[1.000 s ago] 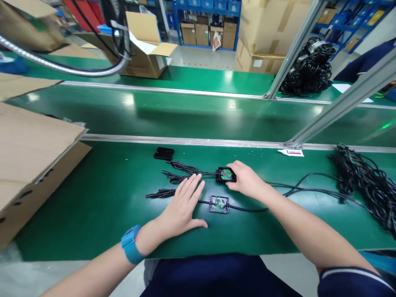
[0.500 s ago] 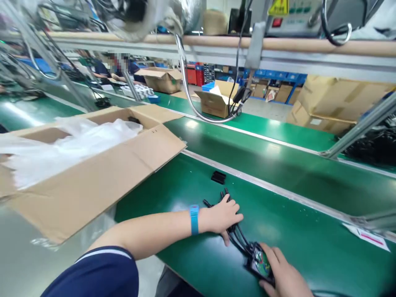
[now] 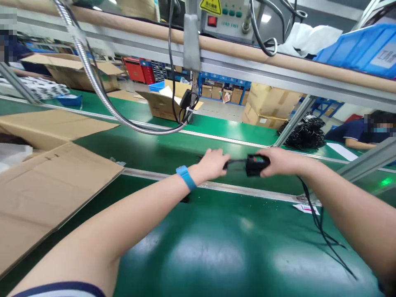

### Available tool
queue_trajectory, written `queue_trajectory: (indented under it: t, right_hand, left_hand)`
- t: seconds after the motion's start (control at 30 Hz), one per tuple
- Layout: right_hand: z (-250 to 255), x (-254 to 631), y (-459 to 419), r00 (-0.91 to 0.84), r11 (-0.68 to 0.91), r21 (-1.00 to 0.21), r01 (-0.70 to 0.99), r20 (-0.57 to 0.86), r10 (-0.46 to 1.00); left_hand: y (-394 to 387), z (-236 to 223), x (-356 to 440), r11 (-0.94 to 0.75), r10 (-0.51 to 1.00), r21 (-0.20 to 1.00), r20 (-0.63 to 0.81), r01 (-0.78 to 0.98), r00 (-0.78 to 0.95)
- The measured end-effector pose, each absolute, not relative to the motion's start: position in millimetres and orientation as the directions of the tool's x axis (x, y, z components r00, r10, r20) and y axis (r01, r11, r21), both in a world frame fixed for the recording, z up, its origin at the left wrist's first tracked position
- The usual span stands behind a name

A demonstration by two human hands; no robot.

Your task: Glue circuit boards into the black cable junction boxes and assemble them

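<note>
Out over the far green strip beyond the metal rail, my right hand grips a black boxy housing with a bit of circuit board showing in its top. Short black cables run from the housing to my left hand, whose fingers are closed round their other ends. Longer black cables hang from the right hand's side down over the near green surface. A small black piece lies partly hidden under my left forearm.
An open cardboard box stands at the left. A flexible metal hose loops down ahead. A control box and a blue bin sit on the overhead shelf. Black coiled cables lie near another person at the far right.
Both hands have lifted the housing and cables off the near surface and carried them forward to above the far strip. The view has swung to the right.
</note>
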State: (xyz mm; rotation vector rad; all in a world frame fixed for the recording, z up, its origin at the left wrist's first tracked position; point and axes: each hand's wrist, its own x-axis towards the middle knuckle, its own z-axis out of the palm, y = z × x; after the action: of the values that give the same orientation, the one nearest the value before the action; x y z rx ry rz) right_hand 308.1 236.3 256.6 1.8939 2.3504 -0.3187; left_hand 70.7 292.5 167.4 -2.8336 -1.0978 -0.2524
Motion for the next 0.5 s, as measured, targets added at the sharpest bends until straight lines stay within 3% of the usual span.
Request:
queue_trajectory:
  t: [0.07,0.13,0.23,0.3,0.37,0.47,0.5]
  right_hand:
    - [254,296,292,-0.232,0.237,0.042,0.971,-0.092,0.968]
    - [232,278,338,-0.28,0.282,0.085,0.956,-0.032,0.959]
    - [175,251,387,-0.284,0.284,0.027,0.959,-0.01,0.959]
    - [134,242,411,-0.287,0.284,-0.105,0.953,-0.022,0.958]
    - [97,242,432,-0.269,0.261,-0.194,0.946,-0.019,0.963]
    - [58,249,451,-0.272,0.249,-0.269,0.93,-0.052,0.961]
    - [49,250,453,-0.265,0.239,-0.282,0.929,-0.056,0.963]
  left_hand:
    - [320,172,67,-0.603,0.755,-0.076,0.267,0.794,0.599]
    - [324,174,40,-0.5,0.812,-0.159,0.256,0.851,0.525]
    - [289,180,-42,-0.521,0.801,-0.315,0.14,0.793,0.582]
    - [250,190,-114,-0.515,0.801,-0.37,0.114,0.773,0.588]
    - [214,206,-193,-0.336,0.893,-0.385,0.159,0.86,0.42]
    - [188,228,-309,0.198,0.942,-0.313,0.324,0.929,-0.092]
    - [187,232,-341,0.307,0.924,-0.263,0.314,0.915,-0.22]
